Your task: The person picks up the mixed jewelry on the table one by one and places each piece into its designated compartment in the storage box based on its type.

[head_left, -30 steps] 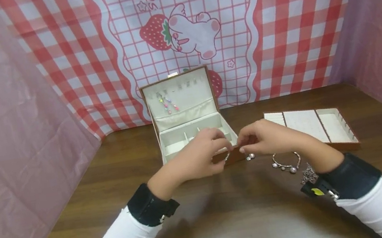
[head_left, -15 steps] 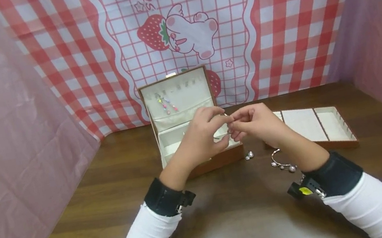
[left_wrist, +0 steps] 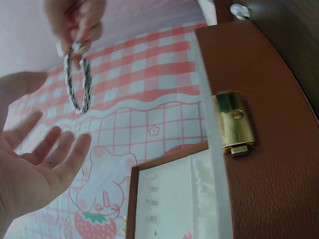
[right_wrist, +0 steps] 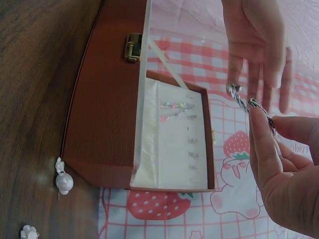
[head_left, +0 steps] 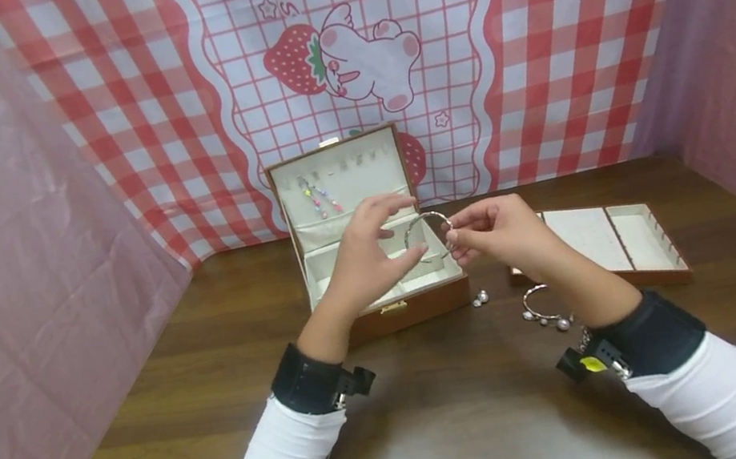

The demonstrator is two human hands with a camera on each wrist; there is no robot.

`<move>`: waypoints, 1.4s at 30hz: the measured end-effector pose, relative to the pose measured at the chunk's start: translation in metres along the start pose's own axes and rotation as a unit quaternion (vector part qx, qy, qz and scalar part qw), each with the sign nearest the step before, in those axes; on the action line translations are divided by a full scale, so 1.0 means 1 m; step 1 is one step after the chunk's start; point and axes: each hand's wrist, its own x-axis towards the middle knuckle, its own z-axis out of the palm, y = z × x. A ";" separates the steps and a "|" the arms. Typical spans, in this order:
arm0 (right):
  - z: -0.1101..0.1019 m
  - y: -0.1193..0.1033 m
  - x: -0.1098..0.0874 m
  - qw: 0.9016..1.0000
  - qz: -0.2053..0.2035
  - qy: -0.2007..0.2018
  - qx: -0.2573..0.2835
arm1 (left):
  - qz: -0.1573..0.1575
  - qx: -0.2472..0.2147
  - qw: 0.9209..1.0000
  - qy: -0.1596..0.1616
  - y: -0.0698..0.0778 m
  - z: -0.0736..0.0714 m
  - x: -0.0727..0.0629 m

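A twisted silver bangle (left_wrist: 86, 89) is held up in the air above the jewelry box (head_left: 432, 304), and my right hand (head_left: 508, 234) pinches one side of it between thumb and fingers. My left hand (head_left: 362, 259) is beside the bangle with thumb and fingers spread apart; in the left wrist view a gap shows between them. The brown box stands with its lid up and its cream compartments partly hidden behind my left hand. Colourful beaded earrings (right_wrist: 174, 105) hang inside the lid.
Right of the box lie pearl earrings (head_left: 482, 296) and a second bangle with pearl-like charms (head_left: 562, 324). A silver chain (head_left: 584, 339) is mostly covered by my right wrist. Behind it sits a divided cream tray (head_left: 585, 240). A checked strawberry cloth (head_left: 553, 28) hangs at the back.
Both hands rose from the box's front edge to above it and came together at the bangle. Since then my left fingers have spread away from it, while my right hand keeps its pinch.
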 end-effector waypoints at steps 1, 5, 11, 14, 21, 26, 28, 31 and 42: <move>0.000 0.000 0.000 1.000 -0.001 -0.001 0.001 | -0.035 -0.035 0.999 0.000 0.000 -0.003 0.000; -0.001 0.000 -0.001 1.000 -0.013 -0.011 0.005 | -0.160 -0.158 0.974 -0.034 -0.002 -0.012 0.000; -0.002 0.000 -0.001 0.999 -0.028 -0.025 -0.010 | -0.196 -0.232 0.950 -0.072 -0.006 -0.018 0.001; -0.003 0.000 -0.001 0.999 -0.031 -0.035 -0.013 | -0.193 -0.248 0.946 -0.075 -0.006 -0.019 0.001; -0.003 0.002 0.001 0.999 -0.021 -0.044 -0.001 | -0.195 -0.248 0.946 -0.075 -0.006 -0.018 0.000; -0.001 0.006 0.004 0.998 -0.011 -0.060 0.012 | -0.190 -0.185 0.962 -0.067 -0.005 -0.019 0.000; -0.001 0.007 0.006 0.998 -0.006 -0.065 0.004 | -0.193 -0.163 0.965 -0.062 -0.006 -0.022 0.001; -0.003 0.008 0.012 0.998 0.001 -0.064 -0.025 | -0.207 -0.149 0.965 -0.055 -0.010 -0.026 0.004; -0.011 0.029 0.043 0.993 0.053 -0.074 -0.081 | -0.238 -0.098 0.964 -0.066 -0.022 -0.048 0.022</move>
